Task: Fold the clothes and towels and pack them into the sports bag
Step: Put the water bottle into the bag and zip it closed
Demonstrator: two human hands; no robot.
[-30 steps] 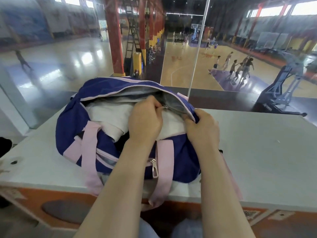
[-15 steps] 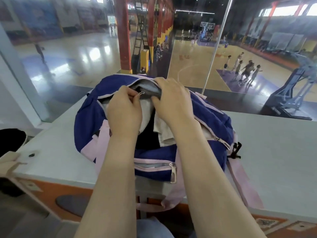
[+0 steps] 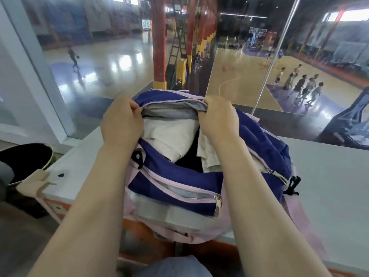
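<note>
A blue sports bag (image 3: 265, 144) with pink trim and pink straps lies on the white table (image 3: 329, 176), its main opening partly unzipped. Inside it show a folded white towel (image 3: 169, 134), a light grey cloth (image 3: 207, 156) and something dark between them. My left hand (image 3: 121, 124) pinches the zipper pull at the far left end of the bag's opening. My right hand (image 3: 217, 118) grips the far rim of the opening, about a hand's width to the right. A front pocket with a metal zipper pull (image 3: 217, 202) faces me.
A glass wall (image 3: 119, 56) stands right behind the table, with a sports hall and several people beyond. A black round object (image 3: 26, 158) sits low at the left. The table's near edge (image 3: 229, 234) runs under the bag; a pink strap (image 3: 299, 212) hangs over it.
My left hand has travelled left along the opening with the zipper pull. My right hand shifted along the far rim. The bag has turned and slid toward me.
</note>
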